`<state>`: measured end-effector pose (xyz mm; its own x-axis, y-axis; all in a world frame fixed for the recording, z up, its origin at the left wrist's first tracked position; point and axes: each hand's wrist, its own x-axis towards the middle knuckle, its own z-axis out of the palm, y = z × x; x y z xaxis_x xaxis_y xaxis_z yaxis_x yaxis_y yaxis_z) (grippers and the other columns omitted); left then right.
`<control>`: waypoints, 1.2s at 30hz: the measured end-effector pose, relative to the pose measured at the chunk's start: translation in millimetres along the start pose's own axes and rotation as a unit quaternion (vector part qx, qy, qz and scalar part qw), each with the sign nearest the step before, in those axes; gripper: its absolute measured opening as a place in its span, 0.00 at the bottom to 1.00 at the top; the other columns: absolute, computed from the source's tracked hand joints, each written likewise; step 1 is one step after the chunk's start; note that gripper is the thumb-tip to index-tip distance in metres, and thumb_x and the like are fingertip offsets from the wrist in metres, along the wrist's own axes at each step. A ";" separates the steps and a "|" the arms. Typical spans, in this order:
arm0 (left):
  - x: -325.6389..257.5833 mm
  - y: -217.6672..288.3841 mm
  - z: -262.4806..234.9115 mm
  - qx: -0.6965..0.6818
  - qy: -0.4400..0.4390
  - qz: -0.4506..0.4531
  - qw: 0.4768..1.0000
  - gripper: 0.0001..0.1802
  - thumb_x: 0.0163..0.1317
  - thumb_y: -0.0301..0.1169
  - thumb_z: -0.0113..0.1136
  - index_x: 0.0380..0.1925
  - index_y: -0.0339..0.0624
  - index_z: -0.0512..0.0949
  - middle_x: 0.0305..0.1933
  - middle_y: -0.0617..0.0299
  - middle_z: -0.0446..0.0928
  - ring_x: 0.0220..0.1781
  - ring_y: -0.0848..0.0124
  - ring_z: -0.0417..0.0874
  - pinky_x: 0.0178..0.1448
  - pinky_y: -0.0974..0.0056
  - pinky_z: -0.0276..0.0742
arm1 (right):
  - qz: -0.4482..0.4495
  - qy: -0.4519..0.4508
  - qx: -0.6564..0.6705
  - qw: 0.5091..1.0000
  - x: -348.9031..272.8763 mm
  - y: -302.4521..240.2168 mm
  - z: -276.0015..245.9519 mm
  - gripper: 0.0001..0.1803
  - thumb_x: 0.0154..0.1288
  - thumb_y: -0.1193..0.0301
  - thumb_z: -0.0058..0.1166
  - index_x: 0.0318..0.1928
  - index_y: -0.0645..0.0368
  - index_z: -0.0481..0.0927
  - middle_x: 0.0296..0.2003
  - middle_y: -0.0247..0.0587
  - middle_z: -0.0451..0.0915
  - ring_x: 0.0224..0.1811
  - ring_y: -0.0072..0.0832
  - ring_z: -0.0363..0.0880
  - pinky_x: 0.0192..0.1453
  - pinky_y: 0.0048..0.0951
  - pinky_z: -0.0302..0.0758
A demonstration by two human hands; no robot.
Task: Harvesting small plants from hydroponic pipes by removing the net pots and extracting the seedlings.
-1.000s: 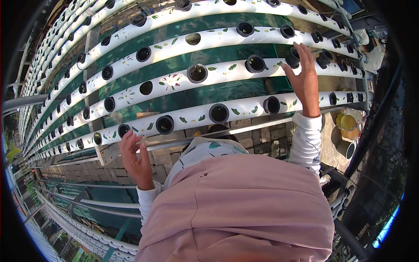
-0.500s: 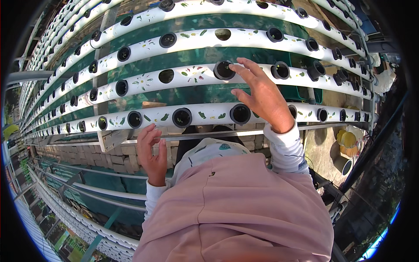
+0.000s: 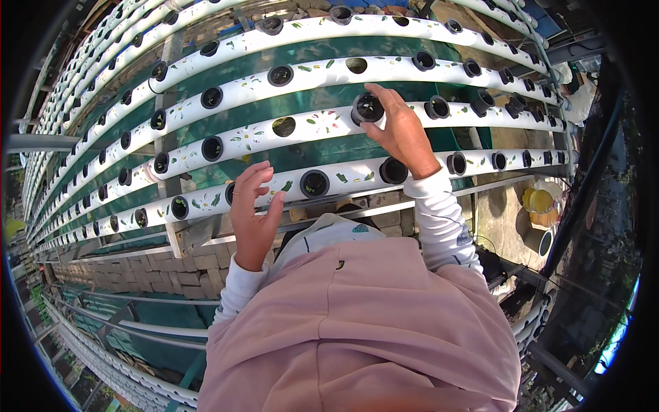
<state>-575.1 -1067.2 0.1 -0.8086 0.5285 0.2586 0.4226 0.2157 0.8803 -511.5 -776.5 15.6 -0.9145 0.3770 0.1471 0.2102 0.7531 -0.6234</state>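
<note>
Blk. hydroponic cup [image 3: 357, 112], upper ctr. of frame at white pipe [image 3: 305, 132], was pinched by its rim in R hand [image 3: 403, 132], L hand [image 3: 252, 221], ctr.-left, was unloaded w/ fingers loosely curled, & tipping was judged poss. if one-sided pinch slipped.

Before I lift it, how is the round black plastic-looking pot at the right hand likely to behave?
The round black plastic-looking pot is probably stiff, since its rim looks evenly circular beside the bare right hand. It is likely light, being small enough for thumb and fingers to span. Set loose on the rounded white pipe, it could roll or tip.
</note>
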 end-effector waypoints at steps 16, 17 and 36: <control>94.6 47.0 101.1 -0.643 -0.224 -0.286 0.675 0.16 0.74 0.40 0.52 0.52 0.40 0.75 0.51 0.59 0.80 0.53 0.69 0.82 0.56 0.63 0.80 | -0.121 0.159 0.110 0.974 -76.6 -73.0 -62.1 0.31 0.49 0.78 0.68 0.56 0.55 0.73 0.66 0.50 0.68 0.64 0.49 0.73 0.64 0.42 0.74; 94.0 48.5 104.8 -0.638 -0.220 -0.279 0.683 0.16 0.75 0.39 0.50 0.53 0.42 0.75 0.51 0.61 0.80 0.53 0.70 0.81 0.53 0.65 0.80 | -0.121 0.188 0.117 0.968 -81.5 -72.9 -60.6 0.30 0.50 0.77 0.68 0.56 0.55 0.73 0.67 0.51 0.66 0.65 0.49 0.72 0.65 0.43 0.73; 81.5 94.6 114.8 -0.665 -0.254 -0.235 0.662 0.18 0.76 0.44 0.48 0.51 0.43 0.76 0.48 0.61 0.82 0.48 0.70 0.83 0.54 0.64 0.81 | -0.077 0.337 -0.044 0.937 -91.7 -95.2 -54.8 0.23 0.67 0.56 0.55 0.46 0.67 0.81 0.70 0.65 0.59 0.72 0.61 0.58 0.72 0.52 0.58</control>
<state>-554.0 -909.5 58.8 -0.3389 0.9401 -0.0377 -0.8341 -0.2816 0.4744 -428.7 -853.2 103.6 -0.5172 0.4925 0.7000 0.1484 0.8570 -0.4934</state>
